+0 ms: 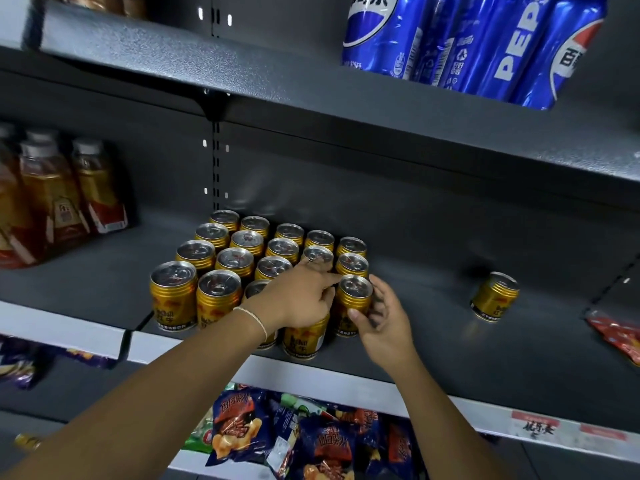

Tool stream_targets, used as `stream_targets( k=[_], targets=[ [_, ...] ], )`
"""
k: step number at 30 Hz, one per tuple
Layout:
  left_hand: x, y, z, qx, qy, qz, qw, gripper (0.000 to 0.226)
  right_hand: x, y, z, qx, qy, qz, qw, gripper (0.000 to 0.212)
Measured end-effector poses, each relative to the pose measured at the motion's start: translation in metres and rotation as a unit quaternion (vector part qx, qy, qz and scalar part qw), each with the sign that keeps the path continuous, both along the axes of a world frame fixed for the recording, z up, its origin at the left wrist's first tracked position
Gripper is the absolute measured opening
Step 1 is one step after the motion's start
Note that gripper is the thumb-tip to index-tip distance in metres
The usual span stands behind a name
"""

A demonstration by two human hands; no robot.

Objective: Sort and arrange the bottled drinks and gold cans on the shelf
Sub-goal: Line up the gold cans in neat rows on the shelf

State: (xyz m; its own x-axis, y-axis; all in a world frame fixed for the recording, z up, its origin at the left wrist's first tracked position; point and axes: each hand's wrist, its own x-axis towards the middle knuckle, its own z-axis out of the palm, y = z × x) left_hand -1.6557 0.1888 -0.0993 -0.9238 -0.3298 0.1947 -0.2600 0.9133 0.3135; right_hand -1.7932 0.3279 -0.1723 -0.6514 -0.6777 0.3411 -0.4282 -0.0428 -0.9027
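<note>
Several gold cans (pixel 221 265) stand in tidy rows on the dark grey shelf (pixel 433 327). My right hand (pixel 384 320) grips one gold can (pixel 353 299) at the right end of the group, fingers behind it and thumb in front. My left hand (pixel 301 296) reaches over the front cans, its fingers curled round a can next to that one and its index finger pointing right. A single gold can (pixel 493 296) stands alone further right. Bottled amber drinks (pixel 59 195) with white caps stand at the shelf's left end.
Blue Pepsi cans (pixel 467 43) stand on the shelf above. Snack bags (pixel 294 434) fill the shelf below. A red packet (pixel 620 334) lies at the right edge. Bare shelf lies between the can group and the lone can.
</note>
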Motion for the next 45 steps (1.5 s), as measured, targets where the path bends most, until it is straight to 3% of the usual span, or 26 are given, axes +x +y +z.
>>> stream_targets(
  k=[19,23,25,27,30,33,35,37,40,42,45],
  targets=[
    [0.000,0.002,0.005,-0.026,-0.021,-0.017,0.999,0.048,0.003,-0.009,-0.015,0.005,0.037,-0.028,0.999,0.064],
    [-0.010,0.007,0.025,-0.106,-0.093,-0.006,0.990,0.037,-0.004,-0.003,-0.006,0.033,0.021,0.002,0.999,0.058],
    [-0.020,0.016,0.034,-0.165,-0.080,0.000,0.983,0.030,-0.014,0.006,0.002,0.041,0.008,-0.004,0.999,0.051],
    [-0.033,0.030,0.038,-0.189,-0.013,0.001,0.982,0.024,-0.032,0.018,0.011,0.056,0.017,-0.057,0.997,0.046],
    [-0.055,0.055,0.035,-0.146,0.058,-0.019,0.987,0.020,-0.068,0.043,0.027,0.057,0.065,-0.172,0.981,0.037],
    [-0.085,0.077,0.025,-0.129,0.053,-0.039,0.989,0.020,-0.112,0.076,0.038,0.086,0.219,-0.303,0.924,0.036],
    [-0.104,0.091,0.017,-0.114,0.031,-0.044,0.992,0.024,-0.141,0.095,0.042,0.119,0.273,-0.345,0.890,0.041],
    [-0.120,0.103,0.011,-0.096,0.015,-0.051,0.994,0.027,-0.168,0.107,0.046,0.170,0.262,-0.361,0.879,0.051],
    [-0.139,0.121,0.005,-0.065,0.008,-0.059,0.996,0.027,-0.203,0.115,0.049,0.237,0.171,-0.335,0.896,0.067],
    [-0.150,0.130,0.002,-0.048,-0.003,-0.058,0.997,0.030,-0.220,0.118,0.048,0.242,0.106,-0.294,0.919,0.071],
    [-0.164,0.139,-0.003,-0.026,0.000,-0.051,0.998,0.033,-0.236,0.123,0.044,0.221,0.085,-0.272,0.933,0.065]
  ],
)
